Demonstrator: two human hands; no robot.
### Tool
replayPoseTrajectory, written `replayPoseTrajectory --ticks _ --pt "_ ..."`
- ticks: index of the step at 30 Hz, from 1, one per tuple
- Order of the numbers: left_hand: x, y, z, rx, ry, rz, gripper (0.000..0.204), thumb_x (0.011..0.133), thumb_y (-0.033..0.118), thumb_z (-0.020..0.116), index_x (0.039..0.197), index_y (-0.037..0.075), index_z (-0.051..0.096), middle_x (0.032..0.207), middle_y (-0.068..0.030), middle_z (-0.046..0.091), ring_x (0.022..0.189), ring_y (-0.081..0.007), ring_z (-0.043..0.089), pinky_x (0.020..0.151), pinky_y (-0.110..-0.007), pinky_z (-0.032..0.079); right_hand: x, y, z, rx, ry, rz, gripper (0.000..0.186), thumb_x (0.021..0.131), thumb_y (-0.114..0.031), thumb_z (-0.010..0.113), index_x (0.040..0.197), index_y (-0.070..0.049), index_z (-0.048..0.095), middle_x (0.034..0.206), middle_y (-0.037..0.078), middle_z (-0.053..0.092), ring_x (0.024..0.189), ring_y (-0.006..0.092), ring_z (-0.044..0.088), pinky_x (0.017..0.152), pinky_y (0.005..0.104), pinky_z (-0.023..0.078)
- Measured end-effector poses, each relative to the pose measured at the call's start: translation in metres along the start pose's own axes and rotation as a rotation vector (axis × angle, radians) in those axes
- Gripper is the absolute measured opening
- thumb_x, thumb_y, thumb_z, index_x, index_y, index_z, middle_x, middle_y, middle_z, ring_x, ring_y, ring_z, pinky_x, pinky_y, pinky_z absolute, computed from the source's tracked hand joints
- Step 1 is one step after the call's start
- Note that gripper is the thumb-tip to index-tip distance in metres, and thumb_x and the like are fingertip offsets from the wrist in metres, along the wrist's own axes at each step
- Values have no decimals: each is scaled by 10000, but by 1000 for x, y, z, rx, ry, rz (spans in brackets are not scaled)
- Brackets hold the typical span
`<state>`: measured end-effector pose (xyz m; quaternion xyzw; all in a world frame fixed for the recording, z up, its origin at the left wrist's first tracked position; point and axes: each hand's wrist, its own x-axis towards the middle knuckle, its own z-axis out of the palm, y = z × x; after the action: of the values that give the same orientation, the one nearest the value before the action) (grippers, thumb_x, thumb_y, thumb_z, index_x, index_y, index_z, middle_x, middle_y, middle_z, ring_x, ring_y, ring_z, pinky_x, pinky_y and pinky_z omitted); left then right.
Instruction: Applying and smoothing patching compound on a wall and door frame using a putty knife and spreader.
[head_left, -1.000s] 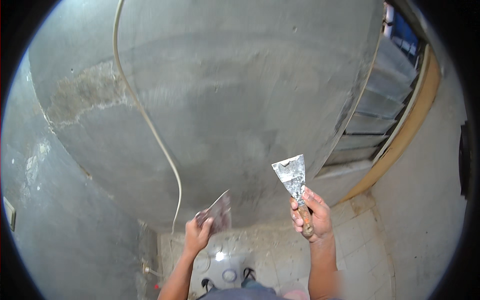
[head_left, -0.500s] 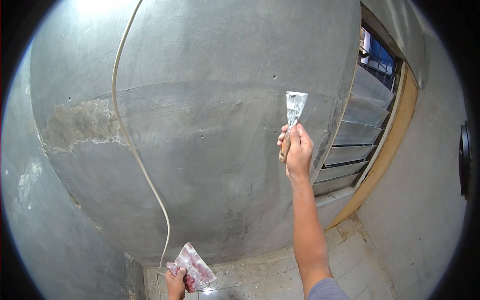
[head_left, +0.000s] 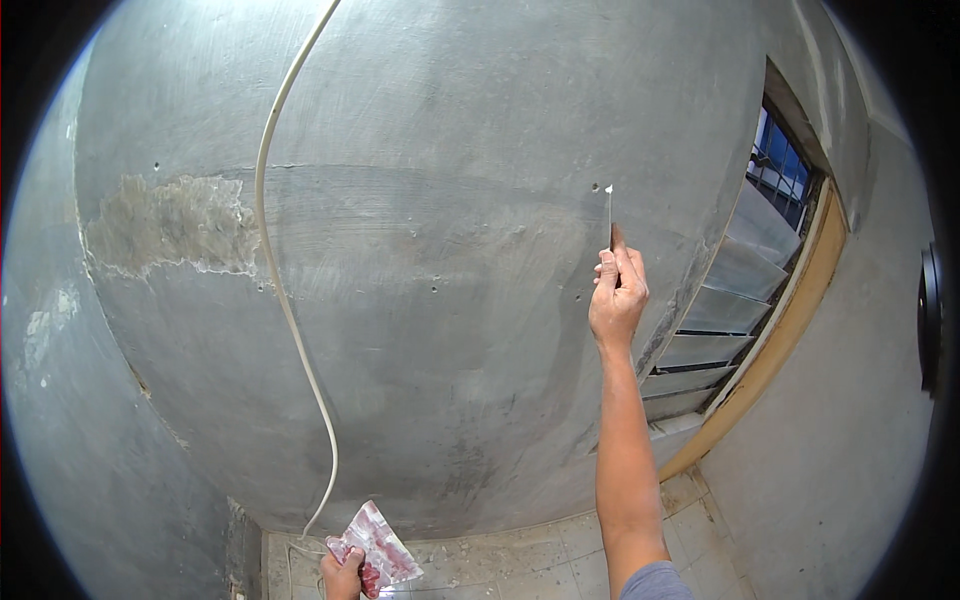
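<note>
By the right hand, fingers curled tight, a thin metal-bladed putty knife is grasped low, its blade turned edge-on. Its tip, dabbed with white paste, is seen just beside a small dark hole toward the right edge of the grey plastered wall; contact cannot be told. By the left hand, a flat red-and-white smeared plate is pinched near its lower-left corner, before the wall's bottom edge. Both tools are judged light; the knife is best held by its handle, the plate by unsmeared, less slippery parts.
</note>
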<state>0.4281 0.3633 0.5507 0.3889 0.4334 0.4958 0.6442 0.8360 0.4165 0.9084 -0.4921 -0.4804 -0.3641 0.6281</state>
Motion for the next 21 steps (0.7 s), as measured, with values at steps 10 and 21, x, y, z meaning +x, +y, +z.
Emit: replayPoseTrajectory --ticks 10,21 --pt "6 -8 -8 15 37 -3 34 840 43 610 859 37 582 739 17 556 584 -86 532 532 -258 465 3 5 9 -294 -4 -228 405 897 -25 591 1297 -86 596 884 93 548 686 213 542 618 352 463" --pt "15 6 -13 -18 10 11 97 831 76 633 913 40 597 755 16 566 606 -91 536 568 -252 458 -18 -13 -6 -489 -199 -165 458 859 38 574 1304 -70 577 879 125 522 729 277 584 649 391 497"
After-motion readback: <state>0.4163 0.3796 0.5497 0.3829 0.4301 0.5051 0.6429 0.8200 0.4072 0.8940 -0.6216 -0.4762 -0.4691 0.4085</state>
